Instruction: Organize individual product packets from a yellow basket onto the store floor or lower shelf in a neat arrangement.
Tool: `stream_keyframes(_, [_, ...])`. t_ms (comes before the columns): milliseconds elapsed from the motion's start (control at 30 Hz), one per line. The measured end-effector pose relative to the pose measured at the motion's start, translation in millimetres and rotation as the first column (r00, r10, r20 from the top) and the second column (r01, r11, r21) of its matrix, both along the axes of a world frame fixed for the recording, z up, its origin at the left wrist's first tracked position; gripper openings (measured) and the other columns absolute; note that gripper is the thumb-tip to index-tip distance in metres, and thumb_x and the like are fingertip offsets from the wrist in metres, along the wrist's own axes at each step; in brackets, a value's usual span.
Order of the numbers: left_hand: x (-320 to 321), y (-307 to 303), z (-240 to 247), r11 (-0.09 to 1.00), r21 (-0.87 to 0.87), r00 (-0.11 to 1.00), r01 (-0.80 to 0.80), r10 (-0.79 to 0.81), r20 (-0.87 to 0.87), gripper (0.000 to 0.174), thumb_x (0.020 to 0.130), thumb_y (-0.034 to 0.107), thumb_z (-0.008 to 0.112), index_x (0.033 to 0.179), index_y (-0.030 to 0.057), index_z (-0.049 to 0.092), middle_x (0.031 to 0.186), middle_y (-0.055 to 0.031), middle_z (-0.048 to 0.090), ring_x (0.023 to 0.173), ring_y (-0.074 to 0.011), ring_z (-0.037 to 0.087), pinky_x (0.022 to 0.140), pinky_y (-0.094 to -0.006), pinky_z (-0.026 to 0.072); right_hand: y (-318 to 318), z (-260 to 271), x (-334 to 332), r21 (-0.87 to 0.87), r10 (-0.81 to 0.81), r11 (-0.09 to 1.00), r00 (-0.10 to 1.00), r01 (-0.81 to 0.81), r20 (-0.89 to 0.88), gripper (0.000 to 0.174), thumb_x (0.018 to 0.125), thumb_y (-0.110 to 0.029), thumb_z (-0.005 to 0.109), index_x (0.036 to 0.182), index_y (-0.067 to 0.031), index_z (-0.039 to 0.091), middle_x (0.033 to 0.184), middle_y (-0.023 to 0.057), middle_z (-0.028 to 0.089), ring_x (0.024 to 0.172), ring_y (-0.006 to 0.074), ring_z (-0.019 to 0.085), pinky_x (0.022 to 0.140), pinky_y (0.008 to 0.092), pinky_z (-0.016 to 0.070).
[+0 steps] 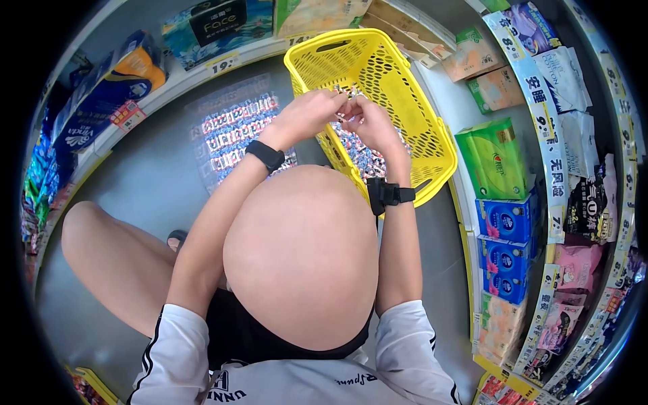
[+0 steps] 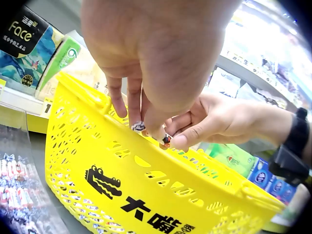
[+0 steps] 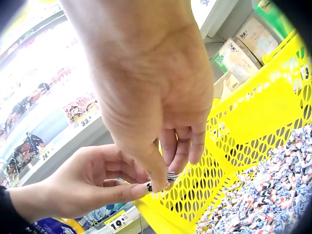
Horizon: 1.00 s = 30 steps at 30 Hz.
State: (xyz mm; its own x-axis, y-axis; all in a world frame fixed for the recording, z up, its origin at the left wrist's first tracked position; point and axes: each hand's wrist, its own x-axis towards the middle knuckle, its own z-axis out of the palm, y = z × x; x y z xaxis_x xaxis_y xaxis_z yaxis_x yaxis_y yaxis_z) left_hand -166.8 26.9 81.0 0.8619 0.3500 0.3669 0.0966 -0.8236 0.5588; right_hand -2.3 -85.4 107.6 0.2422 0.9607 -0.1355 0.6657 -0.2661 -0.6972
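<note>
Both hands meet above the near rim of a yellow basket [image 1: 432, 145]. My left hand [image 1: 307, 118] pinches one end of a small wrapped candy [image 3: 170, 179] between thumb and fingers. From the other side, my right hand [image 1: 371, 125] pinches the same candy; its black-and-white wrapper shows between the fingertips in both wrist views. Fingers cover much of it. Inside the basket lies a deep heap of similar wrapped candies [image 3: 263, 200], with blue, white and red wrappers. Left of the basket, more candies [image 1: 236, 128] stand in neat rows in a clear container [image 2: 14, 127] on the floor.
Shelves with tissue packs [image 1: 496, 158] and price strips [image 1: 540, 121] run close along the right. A boxed tissue pack [image 1: 216, 30] and a blue pack [image 1: 101, 94] line the back and left shelves. My raised knee [image 1: 304, 250] stands between the forearms.
</note>
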Motion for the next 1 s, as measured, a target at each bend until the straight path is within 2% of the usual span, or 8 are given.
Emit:
stream_keyframes(200, [-32.0, 10.4, 10.6, 0.996, 0.015, 0.986, -0.092, 0.089, 0.141, 0.011, 0.091, 0.007, 0.069, 0.1, 0.0037, 0.064, 0.097, -0.0172, 0.069, 0.098, -0.0393, 0.066, 0.083, -0.0489, 0.053, 14.4, 12.1, -26.1, 0.212, -0.027, 0.977, 0.999, 0.034, -0.035, 0.02, 0.083, -0.004, 0.082, 0.099, -0.001, 0.07, 0.088, 0.0123, 0.077, 0.083, 0.0229, 0.074, 0.079, 0.0358, 0.0579])
stream_keyframes(233, [-38.6, 13.1, 9.7, 0.994, 0.027, 0.978, -0.105, 0.099, 0.186, 0.013, 0.092, 0.007, 0.07, 0.103, 0.0032, 0.065, 0.099, -0.0154, 0.068, 0.098, -0.0372, 0.065, 0.084, -0.0471, 0.0525, 18.8, 12.3, -30.4, 0.203, -0.009, 0.979, 1.0, 0.012, -0.016, 0.021, 0.085, -0.004, 0.082, 0.101, -0.0013, 0.07, 0.091, 0.007, 0.078, 0.08, 0.0146, 0.069, 0.077, 0.0309, 0.0555])
stream_keyframes(267, [-46.0, 16.0, 8.7, 0.993, 0.027, 0.976, -0.116, 0.109, 0.186, 0.013, 0.092, 0.007, 0.07, 0.103, 0.0032, 0.065, 0.099, -0.0154, 0.068, 0.098, -0.0372, 0.065, 0.084, -0.0471, 0.0525, 23.8, 12.7, -34.8, 0.203, 0.002, 0.979, 1.0, 0.002, -0.016, 0.021, 0.085, -0.004, 0.082, 0.101, -0.0013, 0.07, 0.091, 0.007, 0.078, 0.08, 0.0146, 0.069, 0.077, 0.0309, 0.0555])
stream_keyframes(400, [-84.5, 30.1, 7.6, 0.984, -0.056, 0.968, -0.171, 0.178, 0.175, 0.015, 0.091, 0.006, 0.07, 0.105, 0.0025, 0.065, 0.1, -0.0146, 0.067, 0.099, -0.0361, 0.063, 0.085, -0.0456, 0.0512, 48.1, 11.2, -63.4, 0.227, 0.081, 0.972, 0.993, -0.058, -0.091, 0.022, 0.082, -0.005, 0.083, 0.098, 0.0, 0.07, 0.088, 0.0115, 0.077, 0.08, 0.0196, 0.074, 0.077, 0.0322, 0.0584])
stream_keyframes(467, [-101.2, 38.4, 1.8, 0.982, -0.083, 0.976, -0.167, 0.177, 0.126, 0.016, 0.092, 0.006, 0.071, 0.106, 0.0023, 0.065, 0.099, -0.0148, 0.068, 0.099, -0.0365, 0.064, 0.084, -0.0455, 0.0509, 59.9, 2.4, -73.7, 0.224, 0.196, 0.957, 0.98, -0.186, -0.025, 0.023, 0.085, -0.008, 0.083, 0.101, -0.0002, 0.069, 0.089, 0.0078, 0.077, 0.081, 0.0158, 0.074, 0.077, 0.0293, 0.0575])
stream_keyframes(633, [-130.3, 48.9, -14.3, 0.95, -0.248, 0.974, -0.19, 0.214, 0.077, 0.02, 0.092, 0.004, 0.071, 0.11, 0.0005, 0.061, 0.101, -0.0164, 0.071, 0.096, -0.0342, 0.069, 0.084, -0.0439, 0.055, 78.4, -22.1, -99.6, 0.173, 0.299, 0.935, 0.951, -0.308, 0.078, 0.028, 0.085, -0.009, 0.082, 0.109, 0.0023, 0.072, 0.091, 0.0154, 0.077, 0.083, 0.0237, 0.077, 0.078, 0.0346, 0.0602])
stream_keyframes(900, [-155.0, 54.0, -59.2, 0.895, -0.407, 0.98, -0.183, 0.198, -0.006, 0.023, 0.09, 0.003, 0.073, 0.108, 0.0002, 0.059, 0.102, -0.0153, 0.069, 0.098, -0.0345, 0.067, 0.086, -0.0439, 0.0537, 90.6, -69.0, -123.7, 0.079, 0.375, 0.922, 0.925, -0.379, 0.061, 0.023, 0.085, -0.009, 0.081, 0.103, 0.0034, 0.075, 0.085, 0.0173, 0.077, 0.078, 0.027, 0.077, 0.075, 0.0365, 0.0607])
stream_keyframes(1000, [-161.5, 46.6, -89.6, 0.911, -0.33, 0.96, -0.248, 0.277, 0.042, 0.025, 0.09, 0.005, 0.074, 0.11, 0.0011, 0.058, 0.108, -0.0157, 0.067, 0.103, -0.034, 0.066, 0.089, -0.0437, 0.0526, 90.9, -97.5, -130.7, 0.04, 0.32, 0.945, 0.943, -0.324, 0.097, 0.021, 0.085, -0.009, 0.081, 0.101, 0.0037, 0.076, 0.085, 0.0178, 0.077, 0.079, 0.0276, 0.077, 0.075, 0.0369, 0.0607])
